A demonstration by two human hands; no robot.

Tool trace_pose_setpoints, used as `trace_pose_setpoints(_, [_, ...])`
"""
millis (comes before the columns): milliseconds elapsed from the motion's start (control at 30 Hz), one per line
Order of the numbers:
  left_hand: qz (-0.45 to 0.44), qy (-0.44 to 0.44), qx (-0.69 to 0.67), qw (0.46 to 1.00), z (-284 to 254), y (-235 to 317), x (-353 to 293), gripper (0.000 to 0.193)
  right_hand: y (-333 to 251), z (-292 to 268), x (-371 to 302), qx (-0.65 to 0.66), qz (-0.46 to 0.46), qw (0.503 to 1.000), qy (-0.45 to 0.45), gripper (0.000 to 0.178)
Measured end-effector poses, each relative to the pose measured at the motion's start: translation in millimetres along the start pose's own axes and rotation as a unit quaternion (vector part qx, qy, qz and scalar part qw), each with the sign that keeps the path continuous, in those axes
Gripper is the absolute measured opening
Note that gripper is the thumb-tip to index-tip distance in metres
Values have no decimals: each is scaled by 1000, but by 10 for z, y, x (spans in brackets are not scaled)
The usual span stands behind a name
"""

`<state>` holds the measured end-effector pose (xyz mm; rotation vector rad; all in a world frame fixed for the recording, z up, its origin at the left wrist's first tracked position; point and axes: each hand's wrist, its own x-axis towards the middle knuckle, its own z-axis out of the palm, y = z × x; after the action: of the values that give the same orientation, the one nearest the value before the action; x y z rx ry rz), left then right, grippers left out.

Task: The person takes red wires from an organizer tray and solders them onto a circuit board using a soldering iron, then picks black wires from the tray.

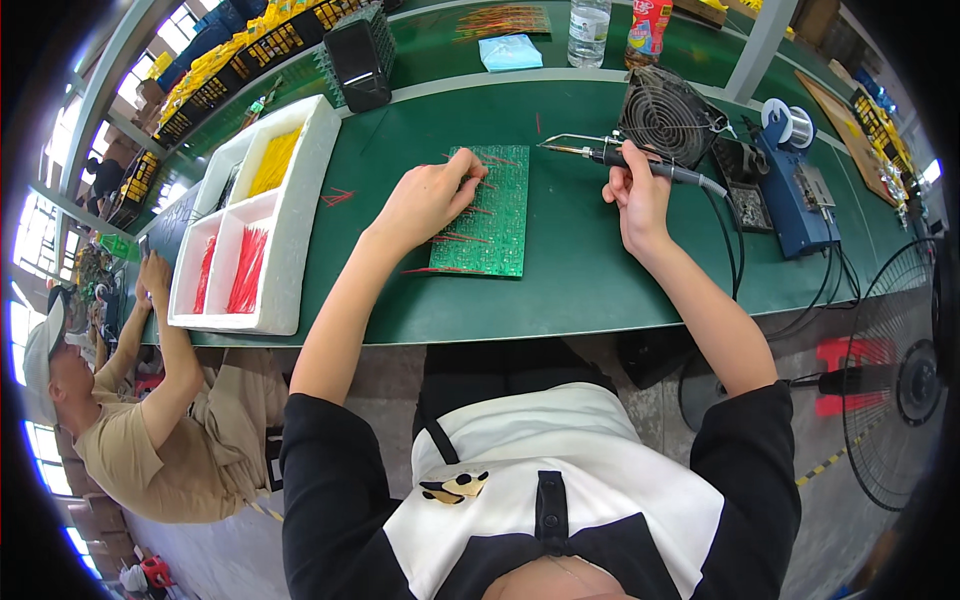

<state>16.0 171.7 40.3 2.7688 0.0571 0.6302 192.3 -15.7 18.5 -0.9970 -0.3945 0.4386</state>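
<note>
A green circuit board panel (505,225) lies on the green work surface in front of me, with several short red wires (460,238) along it. Over its upper left part is my left hand (432,198), thumb and forefinger pinched together at a board position; whatever they grip is too small to make out. My right hand (638,195) is closed round the dark handle of a soldering iron (655,168). The iron's tip points left, with a thin bent metal tube above it, and stays to the right of the board, apart from it.
A white foam tray (290,250) at left holds red and yellow wires. A few loose red wires (338,197) lie beside it. Behind my right hand stands a square fan (668,115); a solder-reel unit (800,180) is farther right. A co-worker (130,400) works at far left.
</note>
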Motion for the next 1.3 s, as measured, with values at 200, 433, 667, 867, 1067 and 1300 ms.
trace_pose_setpoints(200, [-43,-52,76,995,-36,79,-14,12,34,-50,20,14,6,1000,-19,19])
trace_pose_setpoints(433, [12,50,51,997,-39,203,136,10,-1,32,-48,-20,10,1000,-15,21])
trace_pose_setpoints(667, [39,81,13,996,193,99,160,11,2,56,-132,-17,57,997,-57,21])
trace_pose_setpoints(867, [11,86,24,996,217,116,112,7,15,43,-131,-20,54,997,-49,24])
trace_pose_setpoints(1067, [10,93,43,995,244,103,100,7,35,38,-120,-38,55,996,-52,19])
trace_pose_setpoints(1300, [21,94,50,994,261,108,88,8,42,33,-121,-38,50,996,-56,21])
